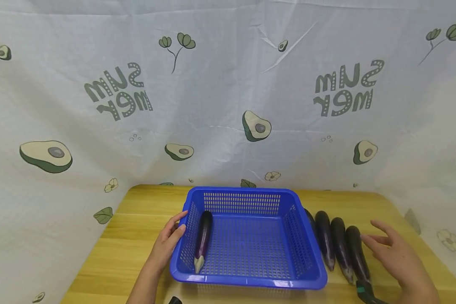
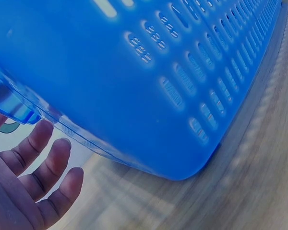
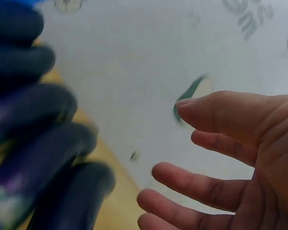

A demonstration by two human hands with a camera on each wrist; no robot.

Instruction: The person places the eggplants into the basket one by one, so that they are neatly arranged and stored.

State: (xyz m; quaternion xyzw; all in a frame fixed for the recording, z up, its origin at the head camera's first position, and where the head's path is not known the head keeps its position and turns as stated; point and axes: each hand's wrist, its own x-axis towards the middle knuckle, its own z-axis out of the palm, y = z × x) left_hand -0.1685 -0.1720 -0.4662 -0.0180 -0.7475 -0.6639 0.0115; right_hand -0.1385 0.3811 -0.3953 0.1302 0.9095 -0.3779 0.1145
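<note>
A blue basket [image 1: 247, 280] with slatted walls holds one dark eggplant [image 1: 204, 236] lying along its left side. My left hand [image 1: 166, 244] grips the basket's left rim, the thumb over it; in the left wrist view the other fingers of this hand [image 2: 38, 177] are bent beside the basket's outer wall [image 2: 110, 91]. To the right of the basket, several eggplants [image 1: 339, 247] lie side by side. My right hand [image 1: 399, 255] is held just right of them, fingers spread and empty; in the right wrist view the hand [image 3: 230, 167] is apart from the eggplants [image 3: 53, 153].
The wooden table [image 1: 114, 249] runs under the basket and eggplants. A pale curtain [image 1: 213, 97] printed with avocados hangs behind and at both sides. A black device with a green band [image 1: 361, 290] is near the right wrist, and a small black object [image 1: 175, 300] shows at the bottom edge.
</note>
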